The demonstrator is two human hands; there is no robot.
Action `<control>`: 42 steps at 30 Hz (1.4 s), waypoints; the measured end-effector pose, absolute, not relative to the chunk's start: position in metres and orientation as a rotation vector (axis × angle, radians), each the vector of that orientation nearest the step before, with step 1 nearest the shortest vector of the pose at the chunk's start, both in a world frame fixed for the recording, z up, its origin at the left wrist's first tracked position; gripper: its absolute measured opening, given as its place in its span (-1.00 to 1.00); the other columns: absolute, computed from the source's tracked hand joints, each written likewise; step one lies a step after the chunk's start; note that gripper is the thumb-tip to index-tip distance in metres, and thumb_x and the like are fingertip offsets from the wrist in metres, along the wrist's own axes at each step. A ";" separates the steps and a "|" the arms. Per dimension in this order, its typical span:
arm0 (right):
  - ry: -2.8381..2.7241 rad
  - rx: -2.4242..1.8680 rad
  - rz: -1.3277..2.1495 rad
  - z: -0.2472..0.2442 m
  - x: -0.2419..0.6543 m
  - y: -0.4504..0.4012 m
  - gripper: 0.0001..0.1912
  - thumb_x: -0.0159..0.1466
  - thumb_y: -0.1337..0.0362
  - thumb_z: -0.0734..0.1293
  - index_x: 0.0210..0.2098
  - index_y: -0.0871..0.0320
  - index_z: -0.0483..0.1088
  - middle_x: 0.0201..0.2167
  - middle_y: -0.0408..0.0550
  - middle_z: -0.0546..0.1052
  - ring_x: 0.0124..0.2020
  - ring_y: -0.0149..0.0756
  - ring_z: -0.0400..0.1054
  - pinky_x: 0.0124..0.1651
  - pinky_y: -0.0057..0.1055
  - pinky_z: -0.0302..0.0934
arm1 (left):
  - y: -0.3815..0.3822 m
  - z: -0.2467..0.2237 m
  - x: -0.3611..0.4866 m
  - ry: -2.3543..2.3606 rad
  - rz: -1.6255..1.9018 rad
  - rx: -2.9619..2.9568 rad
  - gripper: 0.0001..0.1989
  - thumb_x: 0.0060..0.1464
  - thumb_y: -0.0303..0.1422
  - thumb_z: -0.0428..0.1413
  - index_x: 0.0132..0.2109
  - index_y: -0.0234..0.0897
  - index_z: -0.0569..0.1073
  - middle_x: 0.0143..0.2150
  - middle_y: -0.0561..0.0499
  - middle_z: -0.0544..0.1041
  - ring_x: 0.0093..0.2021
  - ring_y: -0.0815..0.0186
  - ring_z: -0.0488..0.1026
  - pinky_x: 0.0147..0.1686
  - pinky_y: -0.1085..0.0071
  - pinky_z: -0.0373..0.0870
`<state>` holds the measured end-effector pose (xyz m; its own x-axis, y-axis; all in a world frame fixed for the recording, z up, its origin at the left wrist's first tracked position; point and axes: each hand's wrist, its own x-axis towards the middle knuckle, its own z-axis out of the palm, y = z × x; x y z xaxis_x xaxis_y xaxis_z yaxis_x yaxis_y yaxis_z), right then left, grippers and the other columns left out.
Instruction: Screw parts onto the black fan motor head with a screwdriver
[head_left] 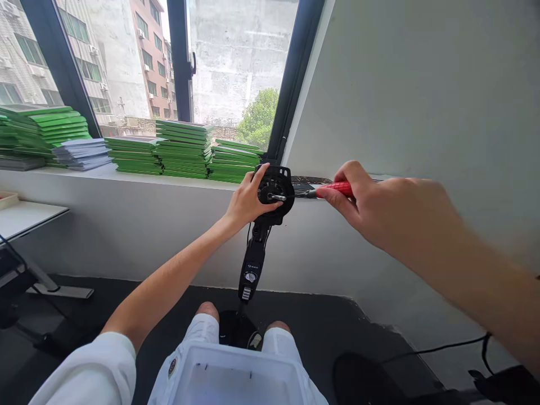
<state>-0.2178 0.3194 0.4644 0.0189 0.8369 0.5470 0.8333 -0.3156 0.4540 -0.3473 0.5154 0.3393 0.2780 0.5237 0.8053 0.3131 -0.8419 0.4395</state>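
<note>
A black round fan head with its motor parts exposed tops a black upright column with a dial. My left hand grips the left side of the fan head, fingers over its upper edge and thumb below a metal shaft at its centre. From the right, my right hand is closed round the red handle of a tool. The tool's dark, thin end points left and reaches the shaft; whether it touches cannot be told.
Stacks of green-edged booklets line the windowsill. A white plastic tray with a few small dark pieces rests on my lap. A white table stands left; a black cable runs at lower right.
</note>
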 end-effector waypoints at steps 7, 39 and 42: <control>2.135 2.249 1.093 0.461 -0.214 0.318 -0.52 0.34 -0.05 0.11 0.06 0.11 0.32 -0.53 -0.09 0.51 -0.58 -0.26 0.27 -0.48 -0.39 -0.02 | 0.510 0.341 -0.346 0.798 1.600 2.329 -0.06 -0.02 -0.20 0.37 0.42 -0.06 0.09 0.18 -0.15 0.39 0.10 -0.01 0.47 -0.02 0.14 0.50; 2.215 2.336 1.318 0.441 -0.209 0.314 -0.45 0.42 -0.16 0.02 -0.12 0.14 0.39 -0.63 -0.15 0.42 -0.65 -0.35 0.18 -0.54 -0.43 -0.10 | 0.506 0.341 -0.351 0.762 1.601 2.289 -0.02 -0.05 -0.23 0.40 0.42 0.00 0.08 0.19 -0.14 0.39 0.15 0.00 0.44 0.11 0.03 0.45; 2.311 2.421 1.340 0.431 -0.203 0.300 -0.51 0.41 -0.16 0.09 -0.10 0.09 0.37 -0.54 -0.15 0.51 -0.62 -0.36 0.26 -0.51 -0.42 0.02 | 0.506 0.338 -0.357 0.676 1.558 2.284 0.05 -0.05 -0.16 0.41 0.45 0.02 0.00 0.29 -0.17 0.34 0.27 -0.04 0.36 0.20 0.00 0.39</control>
<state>-0.2030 0.2998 0.4305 -0.0403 0.6493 0.7595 0.9817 -0.1160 0.1513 -0.3566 0.5055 0.3385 0.3034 0.5324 0.7902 0.2135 -0.8462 0.4882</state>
